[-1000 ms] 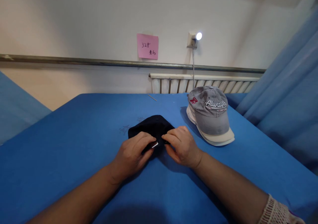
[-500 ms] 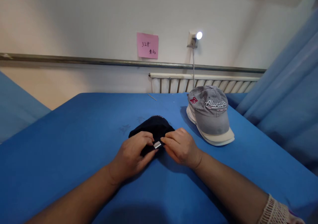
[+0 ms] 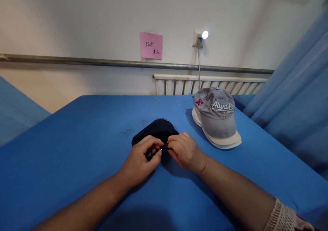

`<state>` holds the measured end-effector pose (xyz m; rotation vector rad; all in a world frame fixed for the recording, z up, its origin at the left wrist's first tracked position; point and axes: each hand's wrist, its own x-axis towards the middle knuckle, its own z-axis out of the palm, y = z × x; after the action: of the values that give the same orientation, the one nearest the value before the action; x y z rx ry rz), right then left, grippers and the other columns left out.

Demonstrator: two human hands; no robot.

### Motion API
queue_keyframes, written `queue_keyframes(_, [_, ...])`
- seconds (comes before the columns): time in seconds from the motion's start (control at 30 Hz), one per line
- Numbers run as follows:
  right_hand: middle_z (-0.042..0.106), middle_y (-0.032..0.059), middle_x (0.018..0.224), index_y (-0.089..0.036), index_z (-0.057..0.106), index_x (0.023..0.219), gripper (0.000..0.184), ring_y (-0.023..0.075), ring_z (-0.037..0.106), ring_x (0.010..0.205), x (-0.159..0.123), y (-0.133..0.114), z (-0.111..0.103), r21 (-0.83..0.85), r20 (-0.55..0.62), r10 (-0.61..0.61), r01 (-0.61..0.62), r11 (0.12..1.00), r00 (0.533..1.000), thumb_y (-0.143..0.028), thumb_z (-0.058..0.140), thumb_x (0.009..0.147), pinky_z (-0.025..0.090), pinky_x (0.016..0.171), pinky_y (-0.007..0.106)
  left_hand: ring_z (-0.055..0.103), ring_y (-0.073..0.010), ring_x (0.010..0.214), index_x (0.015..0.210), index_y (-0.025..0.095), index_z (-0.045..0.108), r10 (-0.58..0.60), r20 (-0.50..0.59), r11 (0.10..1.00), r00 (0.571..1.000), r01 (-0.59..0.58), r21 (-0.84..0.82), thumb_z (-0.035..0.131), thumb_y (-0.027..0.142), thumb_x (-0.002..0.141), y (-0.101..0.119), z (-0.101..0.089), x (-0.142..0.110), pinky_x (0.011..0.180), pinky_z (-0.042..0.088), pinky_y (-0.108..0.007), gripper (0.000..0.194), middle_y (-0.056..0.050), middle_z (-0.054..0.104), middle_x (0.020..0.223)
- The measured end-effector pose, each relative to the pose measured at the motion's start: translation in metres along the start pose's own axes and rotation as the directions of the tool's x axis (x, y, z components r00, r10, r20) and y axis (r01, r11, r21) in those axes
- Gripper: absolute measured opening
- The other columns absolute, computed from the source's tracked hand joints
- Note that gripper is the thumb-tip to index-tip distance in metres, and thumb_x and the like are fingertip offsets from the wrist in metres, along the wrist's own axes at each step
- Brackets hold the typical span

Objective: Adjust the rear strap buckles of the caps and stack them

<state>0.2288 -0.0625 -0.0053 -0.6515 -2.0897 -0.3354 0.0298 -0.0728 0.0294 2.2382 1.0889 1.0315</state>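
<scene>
Holds dark cap [image 3: 158, 127] over blue cloth [image 3: 77, 155], about 9 o'clock from gray cap [image 3: 217, 114] | pinches strap [image 3: 165, 148] with left hand [image 3: 142, 159], thumb to forefinger, at cap's 7 o'clock | pinches same strap with right hand [image 3: 186, 152] at cap's 4 o'clock

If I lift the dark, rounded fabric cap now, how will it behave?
The cap is probably light, being cloth. Its crown likely holds shape, standing domed. Its thin strap, between the left hand and right hand, may flex easily.
</scene>
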Motion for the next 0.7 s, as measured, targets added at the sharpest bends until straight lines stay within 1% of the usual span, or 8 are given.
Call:
queue_keyframes(0.07, [0.066,0.0091,0.091,-0.015,0.059,0.085,0.013,0.0169,0.059,0.079,0.000,-0.003,0.002,0.004,-0.006,0.000,0.000,1.000,1.000,-0.011,0.052,0.095,0.043,0.070,0.031,0.058,-0.0136,0.070,0.090,0.020,0.063,0.018,-0.058,0.999,0.998,-0.016,0.036,0.054,0.013,0.083,-0.001,0.001,-0.001,0.063,0.050,-0.027,0.013,0.000,0.059,0.080])
queue_keyframes(0.13, [0.065,0.0066,0.087,-0.016,0.059,0.081,0.017,0.0158,0.056,0.075,0.000,-0.005,0.004,-0.002,0.010,-0.007,0.007,1.000,1.000,-0.009,0.051,0.095,0.042,0.069,0.031,0.058,-0.0139,0.072,0.088,0.019,0.062,0.039,-0.081,0.996,0.996,-0.033,0.078,0.053,0.011,0.083,-0.002,0.000,-0.002,0.065,0.050,-0.028,0.013,0.000,0.058,0.080])
queue_keyframes(0.23, [0.063,0.0044,0.083,-0.017,0.059,0.079,0.021,0.0150,0.052,0.071,-0.002,-0.005,0.004,-0.013,0.024,-0.019,0.019,1.000,1.000,-0.008,0.049,0.095,0.041,0.069,0.031,0.058,-0.0145,0.076,0.093,0.020,0.063,0.094,-0.042,0.987,0.995,-0.088,0.131,0.053,0.012,0.087,-0.003,-0.002,-0.003,0.068,0.050,-0.029,0.014,-0.001,0.059,0.084])
queue_keyframes(0.33, [0.064,0.0055,0.086,-0.016,0.061,0.079,0.020,0.0153,0.052,0.073,-0.003,-0.003,0.003,-0.025,0.023,-0.025,0.026,0.999,0.999,-0.011,0.050,0.096,0.040,0.070,0.031,0.059,-0.0147,0.080,0.101,0.020,0.065,0.154,0.000,0.964,0.988,-0.150,0.220,0.053,0.017,0.092,-0.004,-0.004,-0.004,0.071,0.051,-0.029,0.016,-0.002,0.058,0.090])
queue_keyframes(0.47, [0.063,0.0056,0.088,-0.017,0.063,0.082,0.018,0.0156,0.052,0.075,-0.005,0.000,0.000,-0.020,0.043,-0.042,0.043,0.999,0.998,-0.011,0.052,0.095,0.040,0.071,0.031,0.059,-0.0130,0.077,0.111,0.021,0.064,0.210,0.062,0.904,0.976,-0.218,0.368,0.050,0.020,0.097,-0.005,-0.008,-0.004,0.066,0.050,-0.025,0.020,-0.003,0.056,0.095])
queue_keyframes(0.6, [0.065,0.0057,0.087,-0.017,0.062,0.084,0.016,0.0155,0.053,0.074,-0.006,0.000,-0.002,0.024,-0.027,-0.036,0.037,0.999,0.999,-0.012,0.053,0.095,0.042,0.070,0.032,0.059,-0.0131,0.071,0.108,0.020,0.065,0.281,0.112,0.807,0.953,-0.298,0.510,0.054,0.026,0.096,-0.004,-0.012,-0.005,0.058,0.048,-0.025,0.017,-0.004,0.057,0.095])
queue_keyframes(0.7, [0.066,0.0054,0.088,-0.018,0.062,0.089,0.013,0.0150,0.054,0.073,-0.006,-0.003,-0.002,0.060,-0.055,-0.040,0.043,0.997,0.998,-0.013,0.052,0.095,0.044,0.069,0.032,0.062,-0.0150,0.075,0.105,0.020,0.065,0.356,0.115,0.754,0.928,-0.357,0.551,0.050,0.022,0.097,-0.001,-0.013,-0.006,0.060,0.050,-0.026,0.017,-0.005,0.063,0.097])
